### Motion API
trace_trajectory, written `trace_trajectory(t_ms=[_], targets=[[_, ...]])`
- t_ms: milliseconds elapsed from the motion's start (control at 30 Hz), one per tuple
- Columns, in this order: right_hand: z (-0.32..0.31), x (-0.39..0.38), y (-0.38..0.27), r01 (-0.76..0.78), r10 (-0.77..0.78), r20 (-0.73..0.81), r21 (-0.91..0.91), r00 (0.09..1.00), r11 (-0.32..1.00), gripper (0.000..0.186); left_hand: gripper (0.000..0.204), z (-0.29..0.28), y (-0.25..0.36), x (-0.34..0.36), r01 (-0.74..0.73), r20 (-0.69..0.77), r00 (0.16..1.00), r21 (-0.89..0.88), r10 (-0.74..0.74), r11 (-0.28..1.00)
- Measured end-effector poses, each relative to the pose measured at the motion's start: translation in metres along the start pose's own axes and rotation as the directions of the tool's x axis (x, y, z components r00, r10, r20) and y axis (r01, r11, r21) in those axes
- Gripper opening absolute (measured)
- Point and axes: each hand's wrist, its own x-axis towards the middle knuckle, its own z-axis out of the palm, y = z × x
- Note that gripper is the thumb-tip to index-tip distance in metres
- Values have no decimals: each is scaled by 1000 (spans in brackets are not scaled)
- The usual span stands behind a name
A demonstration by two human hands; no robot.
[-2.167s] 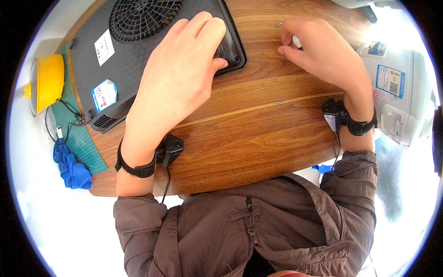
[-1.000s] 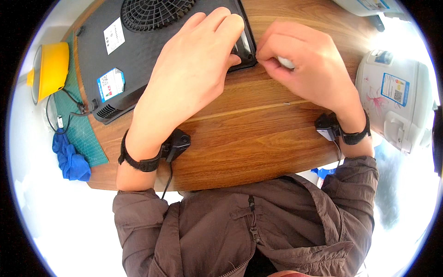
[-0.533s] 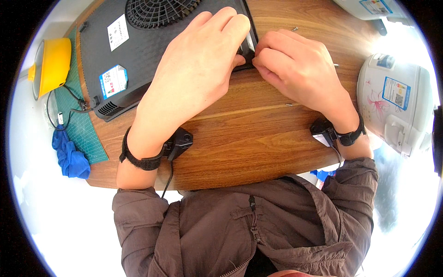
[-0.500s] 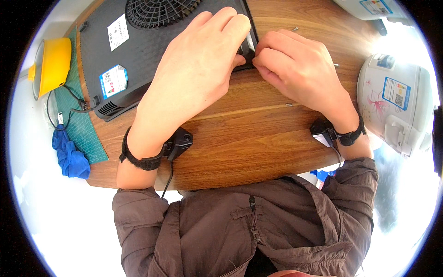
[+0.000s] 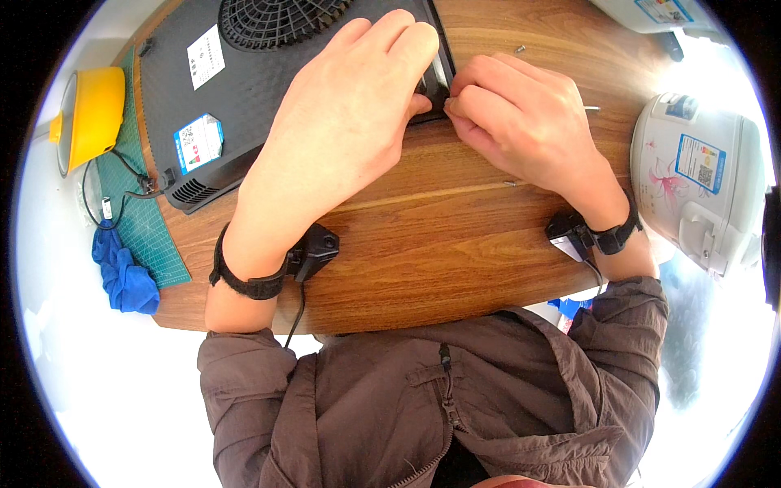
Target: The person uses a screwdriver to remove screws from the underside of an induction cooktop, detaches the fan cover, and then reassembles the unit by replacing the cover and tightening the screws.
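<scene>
A black induction cooker (image 5: 252,89) lies with its vented underside up, a round fan grille (image 5: 281,20) at its far side. My left hand (image 5: 346,122) lies across its right part, fingers curled down at the right edge and the thumb tucked near the corner. What those fingers grip is hidden under the hand. Close beside that corner, my right hand (image 5: 525,122) is closed in a pinch; anything between its fingertips is too small or hidden to name. A small screw (image 5: 521,50) lies beyond my right hand, and another screw (image 5: 510,184) lies nearer me.
A thin metal rod (image 5: 593,108) shows beside my right hand. A white rice cooker (image 5: 695,183) stands at the right. On the left are a yellow pot (image 5: 99,110), a green cutting mat (image 5: 163,252), a blue cloth (image 5: 126,272) and a black cord (image 5: 130,195). The wooden table (image 5: 423,260) spans the middle.
Both hands stay at the cooker's right corner with only tiny shifts. Slightly more of the metal rod shows beside my right hand.
</scene>
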Motion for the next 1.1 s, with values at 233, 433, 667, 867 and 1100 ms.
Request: trace_trajectory(t_ms=[233,433,667,867,1100], targets=[[-2,-1,1,-25,23,41,35,999,999,18,37,1,0,-1,13,-2,1000,21,-13,1000],[-7,-2,5,-52,43,122,77,992,996,15,28,-15,3,8,66,170,984,-77,-52,995],[-17,-1,11,-88,60,182,148,981,985,19,29,-16,4,8,66,157,986,-89,-51,994],[-20,0,12,-121,81,229,169,970,978,19,29,-15,3,9,75,170,984,-84,-60,994],[-21,-3,17,-122,57,258,242,964,963,24,29,-16,4,9,89,183,980,-66,-76,994]])
